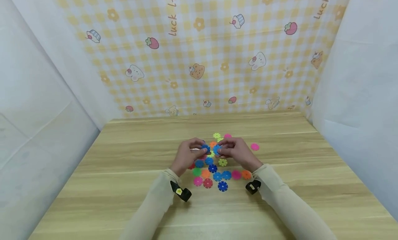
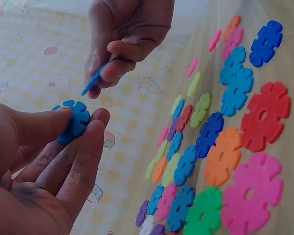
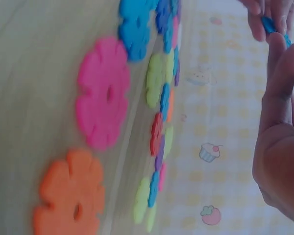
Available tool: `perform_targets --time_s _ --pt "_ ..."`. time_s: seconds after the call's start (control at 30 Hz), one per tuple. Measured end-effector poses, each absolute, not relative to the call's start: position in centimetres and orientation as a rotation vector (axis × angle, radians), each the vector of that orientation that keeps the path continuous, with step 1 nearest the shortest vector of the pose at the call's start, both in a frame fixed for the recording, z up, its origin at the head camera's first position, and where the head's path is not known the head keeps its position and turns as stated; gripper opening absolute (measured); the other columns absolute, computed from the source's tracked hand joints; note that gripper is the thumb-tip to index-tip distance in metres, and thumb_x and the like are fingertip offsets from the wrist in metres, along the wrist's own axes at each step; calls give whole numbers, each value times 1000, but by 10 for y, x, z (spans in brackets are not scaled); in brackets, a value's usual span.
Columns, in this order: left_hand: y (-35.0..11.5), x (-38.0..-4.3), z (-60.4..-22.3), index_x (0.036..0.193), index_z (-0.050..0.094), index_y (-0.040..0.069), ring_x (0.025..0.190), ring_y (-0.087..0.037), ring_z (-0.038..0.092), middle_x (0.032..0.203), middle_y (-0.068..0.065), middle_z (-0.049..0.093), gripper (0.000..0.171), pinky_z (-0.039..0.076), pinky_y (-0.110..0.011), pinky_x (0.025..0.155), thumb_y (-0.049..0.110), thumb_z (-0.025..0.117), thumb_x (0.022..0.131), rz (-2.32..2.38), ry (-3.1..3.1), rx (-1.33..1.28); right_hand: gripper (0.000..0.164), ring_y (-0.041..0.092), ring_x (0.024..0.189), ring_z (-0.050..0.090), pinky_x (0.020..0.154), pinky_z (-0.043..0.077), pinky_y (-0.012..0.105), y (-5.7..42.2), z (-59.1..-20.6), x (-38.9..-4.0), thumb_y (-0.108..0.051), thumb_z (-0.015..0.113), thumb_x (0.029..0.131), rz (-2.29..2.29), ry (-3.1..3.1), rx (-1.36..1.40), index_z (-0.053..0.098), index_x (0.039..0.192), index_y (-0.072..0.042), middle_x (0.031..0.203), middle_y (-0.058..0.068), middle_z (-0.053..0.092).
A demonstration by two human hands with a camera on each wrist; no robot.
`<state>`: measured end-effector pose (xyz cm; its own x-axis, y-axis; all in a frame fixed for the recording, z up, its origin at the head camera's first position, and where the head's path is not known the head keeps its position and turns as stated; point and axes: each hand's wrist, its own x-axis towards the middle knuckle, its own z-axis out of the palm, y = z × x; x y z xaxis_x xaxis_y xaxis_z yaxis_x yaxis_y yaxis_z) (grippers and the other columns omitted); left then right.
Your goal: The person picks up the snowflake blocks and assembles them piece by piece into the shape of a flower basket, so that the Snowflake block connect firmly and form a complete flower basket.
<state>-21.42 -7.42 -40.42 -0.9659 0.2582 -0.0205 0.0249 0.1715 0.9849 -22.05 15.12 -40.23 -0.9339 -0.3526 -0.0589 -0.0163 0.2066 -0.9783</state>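
My left hand (image 1: 186,153) pinches a blue notched plastic disc (image 2: 79,120), a snowflake-shaped building piece, between thumb and fingers. Another bit of blue shows behind its edge; whether that is a second piece I cannot tell. Facing it, my right hand (image 1: 242,153) holds a lighter blue snowflake disc (image 2: 94,81), seen nearly edge-on in the left wrist view. Both hands are raised over the scattered pieces, and a small gap separates the two held discs in the head view. In the right wrist view, fingers hide most of the held pieces.
Several loose snowflake discs lie on the wooden table (image 1: 124,184), among them a dark blue disc (image 1: 222,186), a red disc (image 1: 207,183) and an orange disc (image 1: 246,174). A pink disc (image 1: 255,147) lies apart on the right. Behind stands a checked cloth (image 1: 217,88).
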Motion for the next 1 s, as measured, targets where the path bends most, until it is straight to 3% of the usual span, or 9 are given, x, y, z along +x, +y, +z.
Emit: perform_targets --time_s 0.27,0.47,0.7,1.0 --pt "-68 -210 -404 106 67 1 99 -41 73 105 -21 70 12 61 -43 83 2 66 95 1907 2320 366 34 27 93 77 92 58 48 148 -400 -218 -9 64 97 -1863 2131 -272 60 127 7 99 13 77" --pt "-65 -207 -402 100 69 0 96 -37 75 102 -19 70 8 62 -36 80 -1 67 93 1907 2401 439 31 19 87 77 92 58 46 142 -397 -215 -6 63 97 -1922 2094 -234 59 125 8 99 13 76" --pt "-59 -205 -405 92 69 -5 93 -30 76 95 -18 70 2 62 -28 76 -3 68 91 1907 2547 535 25 13 79 77 77 61 23 132 -396 -209 2 58 98 -2057 2017 -130 60 120 14 99 11 70" --pt "-60 -208 -411 91 68 -7 90 -31 77 96 -20 70 3 61 -26 73 -3 67 91 1926 2540 531 27 11 79 76 77 59 20 123 -404 -210 3 57 97 -2135 1911 -50 57 120 17 99 11 66"
